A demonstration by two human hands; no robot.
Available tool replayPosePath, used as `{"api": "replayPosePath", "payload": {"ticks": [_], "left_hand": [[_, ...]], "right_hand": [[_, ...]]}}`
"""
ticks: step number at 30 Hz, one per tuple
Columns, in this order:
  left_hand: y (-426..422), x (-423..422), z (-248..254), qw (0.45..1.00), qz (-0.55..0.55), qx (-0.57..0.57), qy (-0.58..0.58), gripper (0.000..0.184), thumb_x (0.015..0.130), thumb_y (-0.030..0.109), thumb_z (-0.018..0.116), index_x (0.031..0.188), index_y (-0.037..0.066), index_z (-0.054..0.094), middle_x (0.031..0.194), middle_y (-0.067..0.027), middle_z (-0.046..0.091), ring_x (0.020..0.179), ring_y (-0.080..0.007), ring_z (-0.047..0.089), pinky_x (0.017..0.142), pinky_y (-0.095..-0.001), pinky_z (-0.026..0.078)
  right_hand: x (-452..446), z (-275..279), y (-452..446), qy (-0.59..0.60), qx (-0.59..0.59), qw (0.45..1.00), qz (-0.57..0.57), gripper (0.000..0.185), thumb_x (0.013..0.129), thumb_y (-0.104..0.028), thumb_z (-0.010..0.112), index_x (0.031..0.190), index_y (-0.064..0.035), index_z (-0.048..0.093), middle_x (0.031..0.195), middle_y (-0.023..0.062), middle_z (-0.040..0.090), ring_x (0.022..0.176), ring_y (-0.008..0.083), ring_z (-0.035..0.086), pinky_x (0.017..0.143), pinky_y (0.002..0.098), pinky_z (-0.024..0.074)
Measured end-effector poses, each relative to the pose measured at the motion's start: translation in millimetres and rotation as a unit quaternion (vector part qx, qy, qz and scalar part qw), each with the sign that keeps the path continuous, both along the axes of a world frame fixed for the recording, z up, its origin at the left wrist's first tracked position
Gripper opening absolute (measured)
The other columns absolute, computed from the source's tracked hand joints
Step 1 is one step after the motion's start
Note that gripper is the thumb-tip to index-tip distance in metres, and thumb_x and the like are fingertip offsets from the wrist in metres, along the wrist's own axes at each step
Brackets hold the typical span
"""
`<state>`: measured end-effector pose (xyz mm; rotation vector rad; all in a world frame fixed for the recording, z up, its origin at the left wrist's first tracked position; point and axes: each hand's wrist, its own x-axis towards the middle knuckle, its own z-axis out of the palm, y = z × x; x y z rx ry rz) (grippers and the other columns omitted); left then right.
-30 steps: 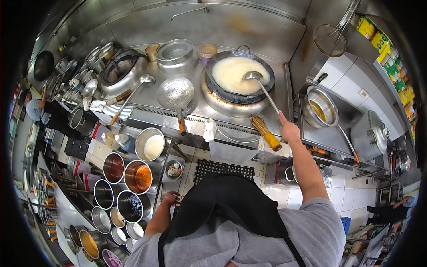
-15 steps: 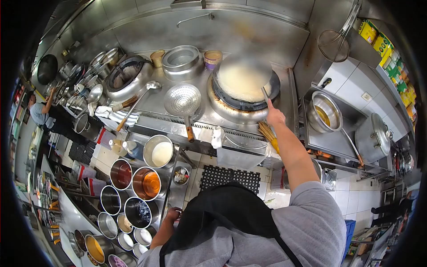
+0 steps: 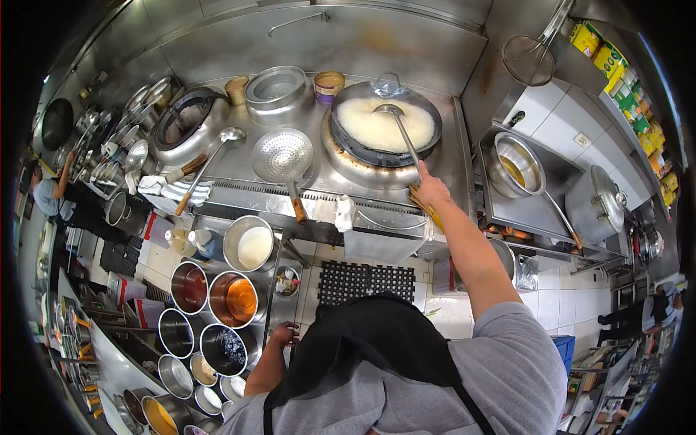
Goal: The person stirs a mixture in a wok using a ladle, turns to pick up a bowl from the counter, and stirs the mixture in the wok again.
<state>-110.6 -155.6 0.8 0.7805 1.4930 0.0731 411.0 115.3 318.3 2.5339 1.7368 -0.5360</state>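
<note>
My right hand (image 3: 435, 191) is closed around the handle of a metal ladle (image 3: 408, 135). The ladle's bowl rests at the surface of pale, foaming liquid (image 3: 366, 127) inside a large dark wok (image 3: 433, 116) on the burner. Down by the counter edge, left of my apron, my left hand (image 3: 284, 333) hangs with loosely curled fingers and nothing visible in it. A perforated strainer (image 3: 283, 156) with a wooden handle lies on the stove left of the wok. Further left, a second ladle (image 3: 210, 165) lies across the stove.
Several metal pots of sauces, one holding orange liquid (image 3: 240, 299), stand on my left. A steel bowl (image 3: 516, 168) and a lidded pot (image 3: 594, 203) sit at right. A wire skimmer (image 3: 528, 60) hangs above. Another person (image 3: 54, 196) stands far left; another is far right.
Steam over the wok has thinned, and the ladle's bowl now shows on the foam. My right hand has moved slightly left and the view has shifted. My left hand has risen a little.
</note>
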Motion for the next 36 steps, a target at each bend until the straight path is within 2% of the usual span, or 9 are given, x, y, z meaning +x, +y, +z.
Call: {"api": "replayPosePath", "payload": {"ticks": [10,13,16,22,25,29,32,33,36], "left_hand": [[12,13,-10,1.0,-0.022,0.0,-0.01,0.036,0.085,-0.002,0.05,0.116,0.013,0.059,0.093,-0.0097,0.069,0.068,-0.0223,0.069,0.048,-0.0356,0.052],[16,22,14,0.997,-0.072,0.02,0.031,0.035,0.085,-0.002,0.049,0.115,0.012,0.06,0.093,-0.009,0.069,0.07,-0.0225,0.07,0.049,-0.0363,0.053],[16,23,1,0.996,-0.078,0.02,0.036,0.034,0.086,-0.001,0.05,0.115,0.013,0.06,0.093,-0.0081,0.069,0.069,-0.0227,0.07,0.049,-0.0365,0.053],[21,20,-23,0.998,-0.067,0.011,-0.008,0.033,0.087,0.001,0.052,0.116,0.014,0.06,0.095,-0.0075,0.07,0.068,-0.023,0.07,0.049,-0.036,0.052],[25,20,-10,0.999,-0.025,-0.025,0.001,0.032,0.087,0.002,0.052,0.117,0.014,0.059,0.097,-0.0076,0.07,0.072,-0.0238,0.071,0.053,-0.0384,0.053],[21,13,-2,0.999,0.01,-0.045,0.017,0.031,0.088,0.004,0.053,0.117,0.015,0.059,0.099,-0.0079,0.069,0.082,-0.0243,0.07,0.06,-0.0426,0.053],[12,15,5,0.998,-0.012,-0.048,0.05,0.031,0.089,0.004,0.052,0.117,0.015,0.059,0.097,-0.0074,0.069,0.078,-0.024,0.07,0.058,-0.0418,0.052],[12,27,38,0.996,-0.049,-0.034,0.068,0.031,0.089,0.003,0.049,0.116,0.015,0.059,0.094,-0.0071,0.069,0.073,-0.0236,0.069,0.056,-0.0403,0.052],[-2,15,-32,0.999,-0.018,-0.026,-0.004,0.032,0.089,0.002,0.048,0.115,0.016,0.06,0.094,-0.0074,0.069,0.069,-0.0226,0.069,0.054,-0.0383,0.052]], "right_hand": [[14,11,-41,-0.006,-0.013,1.0,0.026,0.081,0.086,-0.007,0.051,0.155,-0.0251,0.013,0.125,0.0246,0.06,0.116,0.0384,0.058,0.1,0.0464,0.0449],[14,16,-59,0.005,-0.011,1.0,0.028,0.082,0.084,-0.004,0.049,0.155,-0.025,0.014,0.123,0.0263,0.06,0.115,0.0399,0.059,0.099,0.0475,0.0451],[21,-10,-75,0.021,0.01,0.999,0.034,0.082,0.084,-0.006,0.051,0.155,-0.024,0.014,0.117,0.0276,0.062,0.109,0.0415,0.061,0.096,0.049,0.0461],[18,-99,-126,0.107,0.199,0.974,0.006,0.081,0.085,-0.013,0.056,0.154,-0.0288,0.016,0.115,0.0249,0.063,0.099,0.043,0.061,0.089,0.0504,0.0478],[32,-81,-145,0.122,0.161,0.979,-0.024,0.08,0.084,-0.013,0.058,0.153,-0.0306,0.02,0.118,0.0229,0.062,0.1,0.043,0.061,0.088,0.0498,0.0483],[77,-6,-160,0.118,0.19,0.974,0.047,0.078,0.082,-0.012,0.061,0.15,-0.0277,0.029,0.122,0.0211,0.061,0.104,0.0419,0.06,0.091,0.0473,0.0479],[90,44,-173,0.13,0.176,0.972,0.086,0.076,0.08,-0.012,0.063,0.149,-0.026,0.034,0.124,0.0208,0.06,0.107,0.041,0.059,0.093,0.0456,0.0472],[88,57,-177,0.128,0.164,0.974,0.091,0.075,0.08,-0.012,0.064,0.148,-0.0254,0.035,0.124,0.0207,0.06,0.108,0.0407,0.059,0.094,0.0451,0.047],[85,57,-178,0.093,0.109,0.985,0.093,0.076,0.082,-0.013,0.06,0.15,-0.0288,0.031,0.117,0.023,0.063,0.103,0.0416,0.061,0.092,0.0471,0.0477]]}}
